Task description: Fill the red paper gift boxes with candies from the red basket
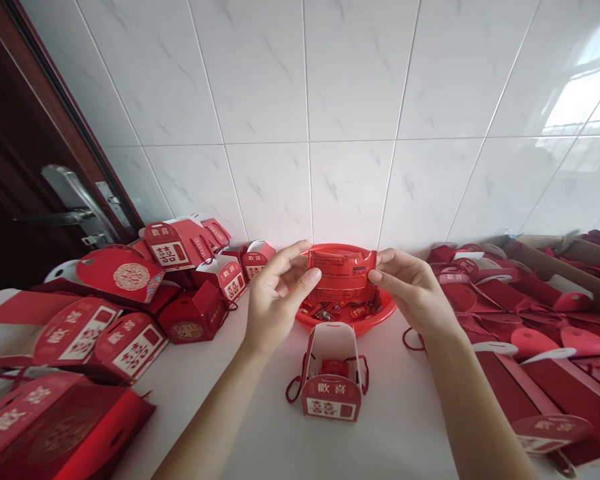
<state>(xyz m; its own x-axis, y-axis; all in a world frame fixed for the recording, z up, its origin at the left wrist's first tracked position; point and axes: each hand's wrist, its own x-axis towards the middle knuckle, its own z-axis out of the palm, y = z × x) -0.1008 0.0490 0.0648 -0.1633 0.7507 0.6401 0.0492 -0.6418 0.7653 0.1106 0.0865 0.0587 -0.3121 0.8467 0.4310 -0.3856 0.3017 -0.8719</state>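
Note:
Between my two hands a shiny red snack packet (343,273) is stretched level, its printed side facing me. My left hand (283,293) pinches its left end between thumb and fingers. At the right end, my right hand (413,287) grips it the same way. Behind and below the packet stands a red plastic basket (386,313) with wrapped sweets (335,310) in it; the packet hides part of them. Nearer to me, a small red and white gift box (331,393) stands upright with its top open. A red wrapped piece (335,366) lies inside, and dark red cord loops hang at its sides.
Red gift boxes (130,340) are piled on the left of the white table (260,413). More boxes (515,327) crowd the right side, beside a cardboard carton (545,253). A tiled wall (350,180) rises behind; a dark door (20,147) with a metal handle is at left.

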